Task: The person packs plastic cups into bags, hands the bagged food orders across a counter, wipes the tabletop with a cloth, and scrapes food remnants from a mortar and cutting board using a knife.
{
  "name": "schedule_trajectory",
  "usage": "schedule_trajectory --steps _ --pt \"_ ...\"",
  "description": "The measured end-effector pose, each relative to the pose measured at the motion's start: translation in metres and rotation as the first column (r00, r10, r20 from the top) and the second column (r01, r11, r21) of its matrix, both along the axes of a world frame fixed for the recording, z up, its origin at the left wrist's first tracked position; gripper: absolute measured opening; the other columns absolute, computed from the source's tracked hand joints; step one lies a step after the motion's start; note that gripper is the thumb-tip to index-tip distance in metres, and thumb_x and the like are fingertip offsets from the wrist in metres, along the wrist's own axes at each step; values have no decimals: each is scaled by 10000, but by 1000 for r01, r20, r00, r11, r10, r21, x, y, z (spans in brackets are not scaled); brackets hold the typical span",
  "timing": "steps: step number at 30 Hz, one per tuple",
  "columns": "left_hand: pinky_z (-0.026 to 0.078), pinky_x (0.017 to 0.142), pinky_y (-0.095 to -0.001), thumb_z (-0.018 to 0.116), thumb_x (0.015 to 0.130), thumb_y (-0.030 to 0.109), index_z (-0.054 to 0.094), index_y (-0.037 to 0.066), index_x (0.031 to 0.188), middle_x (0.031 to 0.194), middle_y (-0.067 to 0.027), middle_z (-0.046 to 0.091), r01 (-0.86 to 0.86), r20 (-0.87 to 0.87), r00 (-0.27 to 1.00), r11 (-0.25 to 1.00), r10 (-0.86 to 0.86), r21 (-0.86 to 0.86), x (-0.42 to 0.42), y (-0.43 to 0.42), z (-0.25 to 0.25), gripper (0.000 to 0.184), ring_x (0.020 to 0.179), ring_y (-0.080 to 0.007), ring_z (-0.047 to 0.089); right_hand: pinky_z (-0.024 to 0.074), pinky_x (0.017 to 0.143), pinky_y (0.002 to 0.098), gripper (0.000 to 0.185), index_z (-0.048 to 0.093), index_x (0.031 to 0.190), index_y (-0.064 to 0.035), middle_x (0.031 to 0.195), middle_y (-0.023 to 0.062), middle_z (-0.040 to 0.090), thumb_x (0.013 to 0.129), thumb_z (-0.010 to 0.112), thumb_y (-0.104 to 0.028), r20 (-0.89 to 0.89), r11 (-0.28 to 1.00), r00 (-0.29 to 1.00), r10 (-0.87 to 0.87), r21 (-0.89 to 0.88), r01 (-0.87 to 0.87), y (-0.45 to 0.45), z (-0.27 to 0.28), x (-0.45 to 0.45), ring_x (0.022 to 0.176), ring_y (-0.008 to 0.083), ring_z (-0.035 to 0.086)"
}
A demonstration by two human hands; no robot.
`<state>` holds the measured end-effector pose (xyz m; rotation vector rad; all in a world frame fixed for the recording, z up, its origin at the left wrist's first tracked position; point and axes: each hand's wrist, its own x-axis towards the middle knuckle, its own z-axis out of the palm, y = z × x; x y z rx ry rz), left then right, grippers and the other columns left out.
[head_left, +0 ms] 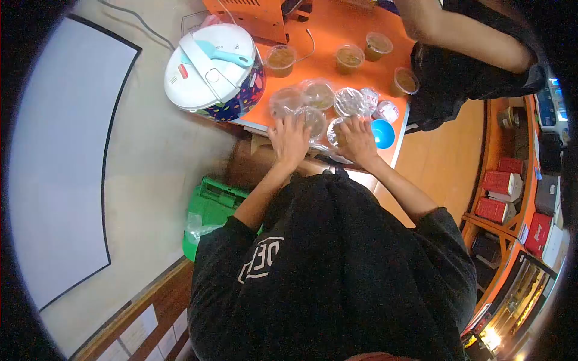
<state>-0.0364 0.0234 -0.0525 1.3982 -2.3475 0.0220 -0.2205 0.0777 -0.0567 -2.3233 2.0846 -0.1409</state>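
Note:
My left hand lies with fingers spread over the near left side of a group of round clear plastic tubs, touching the clear plastic around them. To its right, my right hand rests with fingers apart on the near right side of the group, over a tub with a shiny lid. A filled tub stands just beyond my left hand, and another shiny-topped tub is beyond my right. Crinkled clear plastic covers part of the group. A blue bowl sits right beside my right hand.
A white-lidded rice cooker with a light-blue paddle on top stands at left. Several brown-filled cups are farther back on the orange table. Another person's arm reaches in at right. A green bin stands below left.

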Motion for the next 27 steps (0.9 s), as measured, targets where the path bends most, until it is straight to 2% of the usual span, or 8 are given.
schedule_trajectory --steps 5,8,10,18,20,21,24,27 --pt "279 777 -464 540 740 212 521 118 1049 1028 -76 487 -101 -258 966 939 13 -329 3 -39 10 324 980 -268 416 351 872 427 637 432 1107 -72 1124 196 425 585 725 -289 129 961 975 -179 -191 201 20 21 -23 1023 325 450" --pt "343 754 -396 534 747 200 560 72 958 915 -86 553 -27 28 999 989 32 -145 10 -89 43 247 899 -220 492 467 577 413 529 435 1141 -11 833 214 587 669 624 -159 332 839 774 -540 279 466 19 1 -43 693 337 590" --pt "400 633 -280 522 751 164 588 33 826 724 -74 585 313 -497 865 700 69 643 15 -114 64 165 696 -156 553 470 598 405 448 492 1081 -16 773 209 596 666 604 -140 446 842 715 -539 310 442 9 27 -55 694 319 598" --pt "401 593 -257 524 742 109 576 47 788 577 -16 524 376 -517 835 490 189 786 15 -114 79 93 596 -128 523 472 683 401 233 629 842 -42 821 187 609 649 544 -141 228 845 822 -522 272 461 9 31 -70 768 319 598" --pt "425 650 -329 560 698 105 571 27 830 726 -91 562 -12 -263 961 936 -86 -352 -12 -70 90 153 695 -204 546 479 688 369 263 606 864 -12 774 178 619 635 561 -133 201 840 839 -506 335 426 16 21 -79 742 282 611" --pt "417 705 -370 581 684 135 552 29 906 858 -122 543 243 -223 926 933 -305 -265 -26 -59 64 247 795 -247 527 479 688 369 263 606 864 -12 774 178 619 635 561 -133 202 839 836 -510 334 430 18 28 -77 742 282 611" --pt "324 899 -471 650 649 248 455 68 1119 1205 -168 377 689 -220 713 608 -666 394 -69 -33 13 540 1078 -330 399 485 650 373 214 578 881 -31 780 158 608 679 526 -82 530 779 589 -610 535 327 31 36 -68 704 246 607" --pt "205 976 -521 670 634 334 343 114 1234 1270 -175 290 686 -136 727 722 -673 92 -86 -27 -16 718 1170 -376 287 486 633 346 201 531 912 -36 798 106 572 715 494 -21 905 888 -219 -364 408 213 34 15 -72 692 218 578"
